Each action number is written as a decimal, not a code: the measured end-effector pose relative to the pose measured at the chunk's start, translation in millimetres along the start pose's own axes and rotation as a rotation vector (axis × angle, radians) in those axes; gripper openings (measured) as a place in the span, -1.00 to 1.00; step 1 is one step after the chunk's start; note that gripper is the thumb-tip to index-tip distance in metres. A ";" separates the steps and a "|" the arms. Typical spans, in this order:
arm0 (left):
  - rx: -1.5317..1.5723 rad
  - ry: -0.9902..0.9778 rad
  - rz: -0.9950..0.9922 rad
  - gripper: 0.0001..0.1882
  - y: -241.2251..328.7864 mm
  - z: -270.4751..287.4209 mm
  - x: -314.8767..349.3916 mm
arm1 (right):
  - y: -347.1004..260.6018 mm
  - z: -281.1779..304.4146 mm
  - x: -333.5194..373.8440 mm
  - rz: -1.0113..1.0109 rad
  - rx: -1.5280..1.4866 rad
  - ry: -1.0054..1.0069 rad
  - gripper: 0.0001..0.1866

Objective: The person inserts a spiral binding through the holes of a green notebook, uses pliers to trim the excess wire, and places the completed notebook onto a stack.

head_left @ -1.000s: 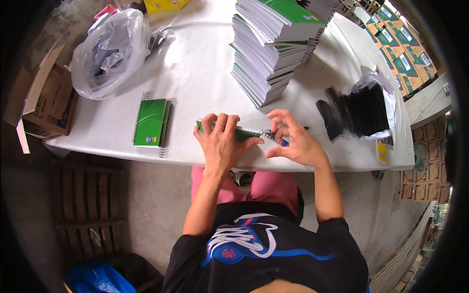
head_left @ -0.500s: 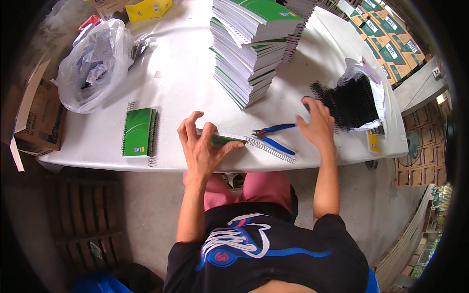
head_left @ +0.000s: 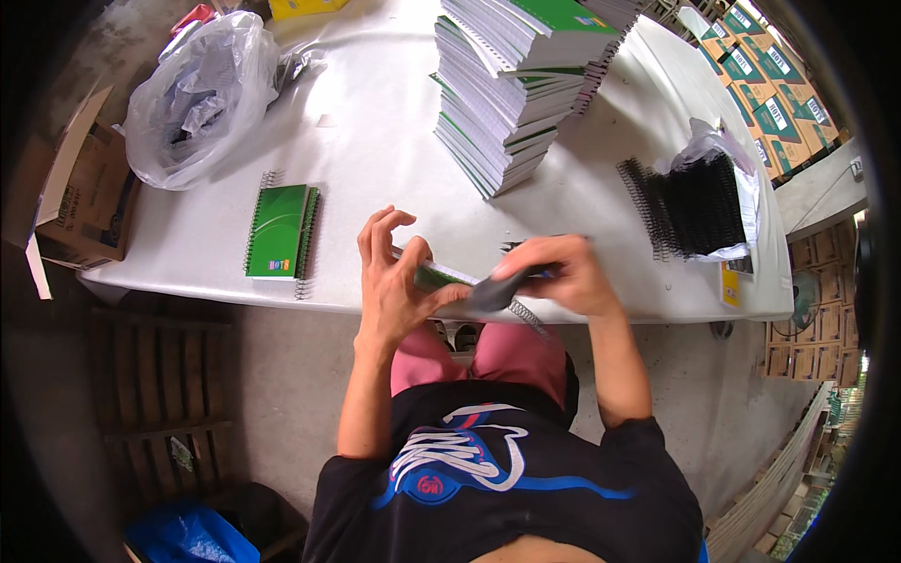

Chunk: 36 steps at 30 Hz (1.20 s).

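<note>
My left hand (head_left: 388, 267) grips a small green notebook (head_left: 449, 275) at the table's front edge, thumb in front and fingers behind. A wire spiral coil (head_left: 530, 321) sticks out from the notebook's right end. In my right hand (head_left: 565, 272) is a dark grey, rounded object (head_left: 497, 293), smeared by motion, whose kind I cannot make out. It lies over the notebook's right end, where the coil begins, close to my left thumb. Blue-handled cutting pliers lie mostly hidden behind my right hand; their dark tip (head_left: 511, 246) shows.
Left of my hands lie green notebooks (head_left: 278, 233) with spirals. A tall stack of notebook pages (head_left: 511, 113) stands beyond them. Black spiral coils (head_left: 699, 206) lie on plastic at the right. A plastic bag (head_left: 150, 136) and an open cardboard box (head_left: 105, 192) are at the left.
My right hand has moved left from beside the black coils to the notebook, bringing the dark object over the coil. My left hand keeps its hold. The view has shifted slightly.
</note>
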<state>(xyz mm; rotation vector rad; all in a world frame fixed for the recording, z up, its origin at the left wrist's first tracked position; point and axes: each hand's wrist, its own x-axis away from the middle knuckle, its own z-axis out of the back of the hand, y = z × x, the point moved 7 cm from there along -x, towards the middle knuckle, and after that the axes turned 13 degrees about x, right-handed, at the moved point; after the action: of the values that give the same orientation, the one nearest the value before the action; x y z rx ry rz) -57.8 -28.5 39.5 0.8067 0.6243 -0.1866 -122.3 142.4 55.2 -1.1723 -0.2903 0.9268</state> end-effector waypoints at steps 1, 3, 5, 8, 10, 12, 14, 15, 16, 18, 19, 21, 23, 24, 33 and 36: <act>0.016 -0.013 -0.017 -0.39 2.1 -1.3 -1.5 | 20.6 -0.9 1.3 -0.171 -0.111 0.008 -0.72; 0.032 0.007 -0.027 -0.38 8.2 -0.3 -4.8 | 42.8 1.1 -1.5 -0.272 -0.199 0.081 -0.69; 0.078 0.038 -0.002 -0.38 7.5 -1.1 -6.0 | 14.2 2.0 -9.7 0.025 -0.357 -0.031 -0.70; 0.035 0.043 -0.026 -0.37 6.9 -0.6 -6.3 | 13.4 1.1 -12.2 -0.049 -0.193 -0.064 -0.69; 0.046 0.040 -0.039 -0.37 6.8 -1.7 -7.1 | 17.8 17.5 -20.4 -0.242 0.239 0.019 -0.68; 0.076 0.032 -0.031 -0.37 5.0 -2.9 -6.4 | 7.5 9.8 -19.2 -0.069 -0.286 -0.110 -0.68; 0.122 0.020 -0.001 -0.37 1.7 -3.8 -5.3 | 6.0 -0.3 -22.5 -0.097 0.074 -0.174 -0.67; 0.133 0.019 -0.010 -0.38 2.1 -3.7 -7.3 | 17.8 7.2 -23.7 -0.196 0.195 -0.102 -0.68; 0.138 0.017 -0.009 -0.38 3.8 -3.8 -7.4 | 31.1 16.6 -23.4 -0.294 0.317 -0.029 -0.68; 0.140 0.023 0.002 -0.38 4.7 -3.3 -5.8 | 24.8 25.0 -23.1 -0.204 0.058 0.012 -0.69; 0.136 0.028 -0.013 -0.38 3.0 -3.0 -5.1 | 13.1 13.9 -23.8 -0.100 -0.062 -0.083 -0.69; 0.131 0.030 -0.050 -0.37 0.6 -3.0 -6.9 | -8.0 -6.0 -25.4 -0.032 0.103 -0.202 -0.69; 0.138 0.034 -0.038 -0.37 2.9 0.0 -8.4 | 19.9 10.0 -27.5 -0.220 0.293 -0.019 -0.67; 0.142 0.049 -0.033 -0.37 3.0 1.6 -9.9 | 25.0 22.9 -30.1 -0.269 0.448 0.093 -0.66; 0.185 0.064 -0.036 -0.35 -2.7 0.7 -10.2 | 19.8 3.0 -36.7 -0.150 0.042 0.035 -0.69; 0.227 0.096 -0.006 -0.34 -14.7 -1.1 -9.4 | 8.5 -13.9 -38.0 -0.084 0.106 -0.024 -0.68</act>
<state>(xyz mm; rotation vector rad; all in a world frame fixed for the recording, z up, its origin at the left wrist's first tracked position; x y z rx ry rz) -71.6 -38.5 35.4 1.0371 0.7038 -0.2274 -140.7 105.6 51.9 -1.0445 -0.3038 0.8726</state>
